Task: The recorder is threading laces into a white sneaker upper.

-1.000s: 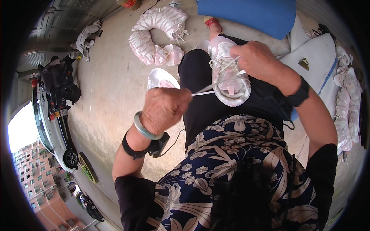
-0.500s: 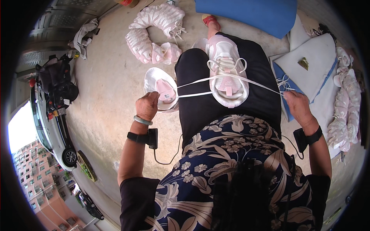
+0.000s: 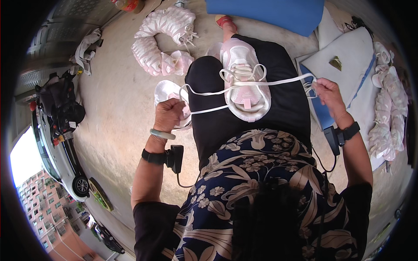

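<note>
A white and pale pink sneaker lies sole-down on the person's lap, on black trousers, its toe pointing away from the body and its tongue toward the flowered top. A flat white lace runs through the sneaker's eyelets and stretches out to both sides of it. To the left of the sneaker, the left hand is curled into a closed fist around one end of the lace, which loops up above the knuckles before crossing back to the shoe. To the right of the sneaker, the right hand pinches the other end between thumb and bent fingers, the strand drawn nearly straight across the shoe. Just behind the left hand, left of the sneaker, a second white shoe rests on the concrete floor. Farther beyond the sneaker, up and to the left, a curved row of pale pink shoes lies on the floor. Right of the sneaker sits a white board, and past it another row of pale shoes. A blue mat lies beyond the sneaker's toe.
</note>
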